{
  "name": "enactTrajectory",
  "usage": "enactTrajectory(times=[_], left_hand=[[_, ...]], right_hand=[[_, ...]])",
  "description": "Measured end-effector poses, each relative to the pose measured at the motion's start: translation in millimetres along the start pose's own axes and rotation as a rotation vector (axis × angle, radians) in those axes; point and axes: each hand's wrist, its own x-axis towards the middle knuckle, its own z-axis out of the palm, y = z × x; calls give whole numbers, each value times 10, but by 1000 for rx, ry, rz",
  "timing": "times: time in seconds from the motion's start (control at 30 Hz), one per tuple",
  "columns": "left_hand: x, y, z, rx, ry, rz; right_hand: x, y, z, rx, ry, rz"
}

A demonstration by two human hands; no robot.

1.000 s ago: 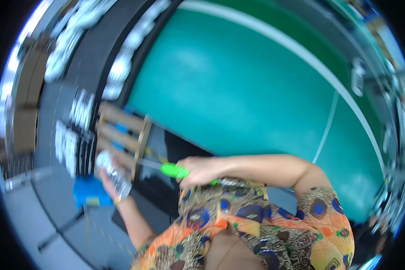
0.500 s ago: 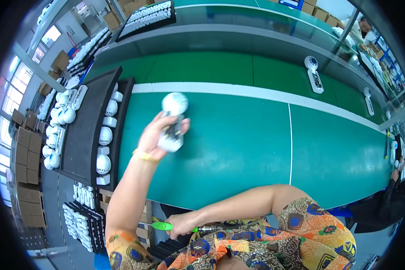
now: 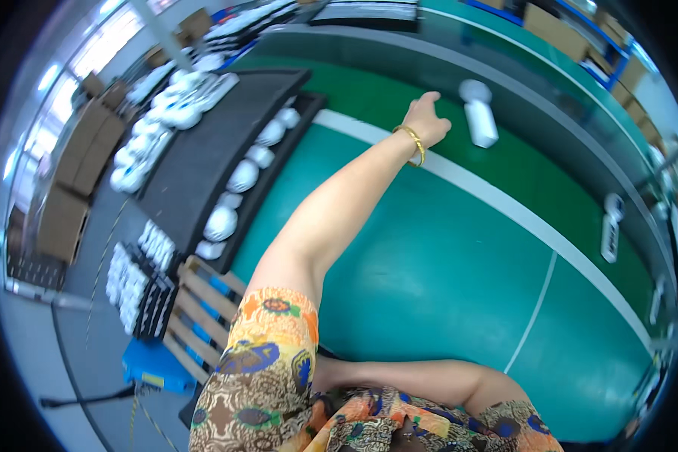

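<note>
My left hand (image 3: 427,124), with a gold bracelet at the wrist, reaches over the dark green belt (image 3: 369,90), fingers apart and nothing in them. Just right of it, apart from the fingertips, lies a white device (image 3: 481,124) with a round head and a box-shaped body, its plain white side up. Further right on the belt sits a similar device (image 3: 610,233) with dark parts showing in its body. My right forearm (image 3: 422,380) crosses low in front of me. The right hand itself is hidden behind my left arm and patterned sleeve.
Black trays (image 3: 196,151) at the left carry several white round-headed parts. Below them stand a stack of loaded trays (image 3: 139,282), a wooden pallet (image 3: 200,313) and a blue box (image 3: 158,365). A white strip (image 3: 520,200) divides the belt from the teal tabletop (image 3: 399,279).
My left hand has moved forward and right, letting go of the white device, which now lies on the belt. The view has turned left. My right hand and its green-handled screwdriver have gone from sight.
</note>
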Motion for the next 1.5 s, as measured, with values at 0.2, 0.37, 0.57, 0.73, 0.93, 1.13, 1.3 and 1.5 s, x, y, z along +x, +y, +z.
enactTrajectory(times=[0.2,0.37,0.57,0.73,0.93,1.13,1.3,1.5], left_hand=[[-125,-646,-2217,795,508,315],[-645,-1133,-3602,1026,783,-478],[-712,-2026,-4130,585,827,-219],[-705,-1753,-4000,567,798,-551],[-592,-1653,-3807,539,805,-422],[-862,-1454,-3784,533,902,-250],[-1485,-1036,-4085,86,989,195],[-2796,-346,-4089,-531,991,367]], right_hand=[[-49,-848,-38,-162,-136,463],[-25,-939,-78,-230,-180,486],[-33,-703,-52,-183,-147,462],[-17,-523,-98,-190,-139,334],[33,-533,-143,-203,-163,340],[28,-818,-92,-227,-103,453],[-73,-932,-2,-294,-34,438],[-118,-812,-10,-360,-7,377]])
